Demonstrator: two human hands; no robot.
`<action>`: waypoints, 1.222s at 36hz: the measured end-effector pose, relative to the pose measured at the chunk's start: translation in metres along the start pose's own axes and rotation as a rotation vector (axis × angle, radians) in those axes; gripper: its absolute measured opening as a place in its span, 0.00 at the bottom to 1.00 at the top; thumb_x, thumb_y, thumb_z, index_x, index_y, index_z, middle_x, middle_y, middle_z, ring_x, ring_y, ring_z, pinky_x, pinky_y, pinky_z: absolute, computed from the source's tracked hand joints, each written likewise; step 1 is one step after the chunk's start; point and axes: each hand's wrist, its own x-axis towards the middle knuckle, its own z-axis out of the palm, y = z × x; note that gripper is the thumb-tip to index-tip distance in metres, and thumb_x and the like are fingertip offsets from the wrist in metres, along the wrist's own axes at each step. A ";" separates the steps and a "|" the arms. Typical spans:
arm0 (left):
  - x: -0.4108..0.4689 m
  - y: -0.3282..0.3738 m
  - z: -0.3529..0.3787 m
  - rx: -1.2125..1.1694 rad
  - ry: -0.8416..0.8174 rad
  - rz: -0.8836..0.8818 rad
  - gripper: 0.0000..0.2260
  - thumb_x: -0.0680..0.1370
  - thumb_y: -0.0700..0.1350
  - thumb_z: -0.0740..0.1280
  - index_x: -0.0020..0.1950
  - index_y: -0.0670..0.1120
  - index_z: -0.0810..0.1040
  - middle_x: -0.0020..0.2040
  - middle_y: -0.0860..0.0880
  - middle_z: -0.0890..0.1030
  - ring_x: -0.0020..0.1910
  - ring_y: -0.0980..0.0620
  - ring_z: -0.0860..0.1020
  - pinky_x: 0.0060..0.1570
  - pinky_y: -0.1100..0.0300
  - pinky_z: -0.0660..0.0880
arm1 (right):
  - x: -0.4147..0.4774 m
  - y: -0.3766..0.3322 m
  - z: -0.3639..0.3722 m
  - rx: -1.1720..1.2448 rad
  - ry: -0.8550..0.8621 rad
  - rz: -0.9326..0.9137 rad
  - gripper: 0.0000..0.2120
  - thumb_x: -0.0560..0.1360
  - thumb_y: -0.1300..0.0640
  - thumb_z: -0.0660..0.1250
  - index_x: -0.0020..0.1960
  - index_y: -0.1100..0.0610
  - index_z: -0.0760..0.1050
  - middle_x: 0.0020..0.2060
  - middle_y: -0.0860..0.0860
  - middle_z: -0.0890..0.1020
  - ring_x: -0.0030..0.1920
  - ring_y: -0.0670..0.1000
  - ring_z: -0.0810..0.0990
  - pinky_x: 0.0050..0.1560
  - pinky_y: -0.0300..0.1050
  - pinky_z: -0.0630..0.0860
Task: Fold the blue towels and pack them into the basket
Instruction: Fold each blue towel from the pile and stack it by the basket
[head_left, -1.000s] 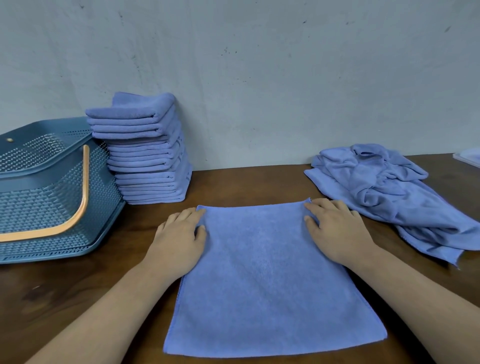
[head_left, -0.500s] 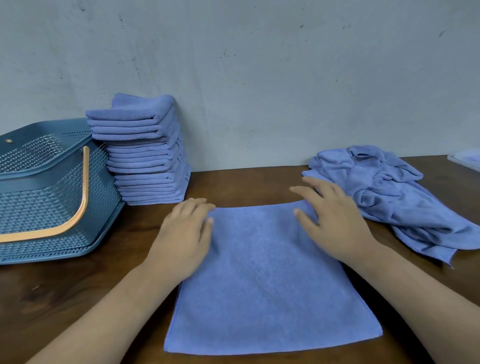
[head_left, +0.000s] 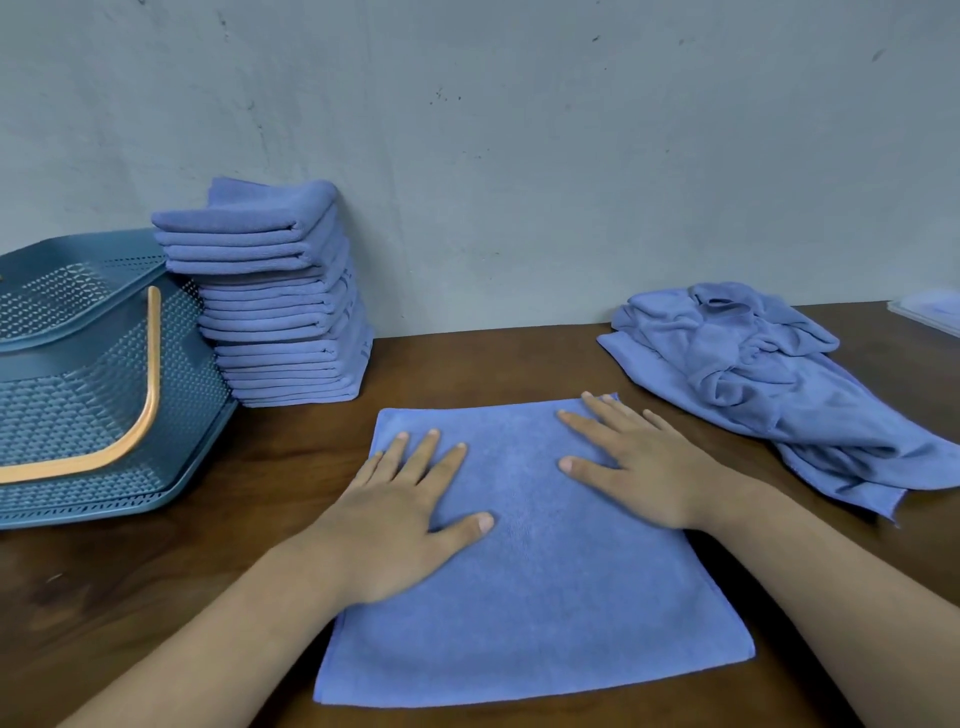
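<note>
Flat and square near the front of the brown surface (head_left: 291, 467): one blue towel (head_left: 545, 597), not folded yet. Pressed down on its far half by both hands.

Left hand (head_left: 400, 525) on the left side of the blue towel, palm down. Fingers (head_left: 421, 462) straight and spread a little, thumb out toward the middle, little finger right at the left edge. Right hand (head_left: 644, 473) on the right side, palm down. Fingers (head_left: 589, 430) straight and spread too, tips up near the far right corner. Flat on the cloth, not gripping it. Bare cloth between the two thumbs.

Back and left of the blue towel: a tall stack of folded towels (head_left: 280, 312), neat folded edges facing the front, up against the grey wall (head_left: 519, 156). Further left, just beside the stack: the teal basket (head_left: 78, 395), with an orange handle (head_left: 150, 374) down along its front. Cannot tell what is inside.

Right of the blue towel and a bit further back: a pile of loose towels (head_left: 769, 374), all crumpled. Near the far right corner of the blue towel, not touching it.

Bare brown surface between the blue towel and the stack, between the blue towel and the wall, and left of the blue towel in front of the basket.
</note>
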 end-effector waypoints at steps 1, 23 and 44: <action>0.000 -0.001 0.000 -0.008 0.006 -0.007 0.38 0.78 0.77 0.47 0.84 0.66 0.38 0.85 0.59 0.34 0.83 0.53 0.31 0.83 0.52 0.37 | 0.000 0.000 0.000 -0.009 -0.002 0.004 0.36 0.79 0.24 0.48 0.84 0.32 0.47 0.85 0.39 0.42 0.83 0.40 0.37 0.84 0.53 0.40; -0.023 0.045 -0.008 0.013 -0.002 0.097 0.30 0.87 0.64 0.51 0.87 0.55 0.52 0.87 0.55 0.49 0.86 0.53 0.47 0.84 0.50 0.46 | -0.048 -0.061 0.000 -0.180 -0.015 -0.107 0.31 0.85 0.35 0.48 0.85 0.45 0.56 0.86 0.46 0.53 0.85 0.48 0.49 0.84 0.55 0.46; -0.094 0.040 0.022 0.077 0.221 -0.060 0.38 0.79 0.62 0.33 0.87 0.50 0.50 0.87 0.50 0.48 0.86 0.50 0.41 0.84 0.49 0.43 | -0.100 -0.130 0.039 -0.145 0.005 0.000 0.35 0.84 0.34 0.40 0.87 0.47 0.44 0.86 0.48 0.43 0.85 0.54 0.42 0.83 0.61 0.46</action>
